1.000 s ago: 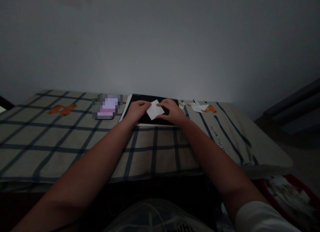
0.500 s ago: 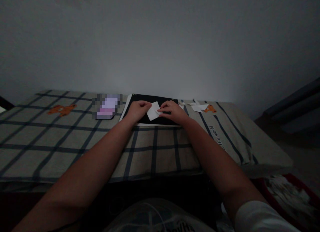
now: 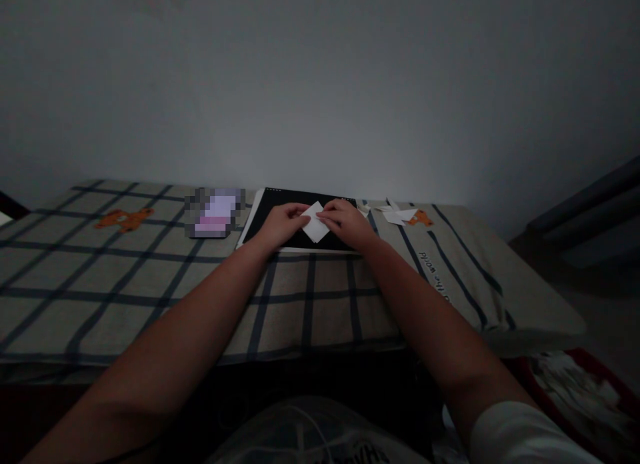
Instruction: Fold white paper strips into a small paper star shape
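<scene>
Both hands meet over the black pad (image 3: 280, 214): left hand (image 3: 280, 224) and right hand (image 3: 347, 223) pinch the white paper (image 3: 317, 223) at its top corner, mid-fold; next, a firm, even crease, likely.

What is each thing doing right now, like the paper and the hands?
Paper: small white piece, pinched by both hands above the black board.
Left hand: closed on the paper's left edge.
Right hand: closed on the paper's right edge.
Black board: lying flat on the checked cloth.
Paper scraps: loose, lying on the cloth to the right.
</scene>
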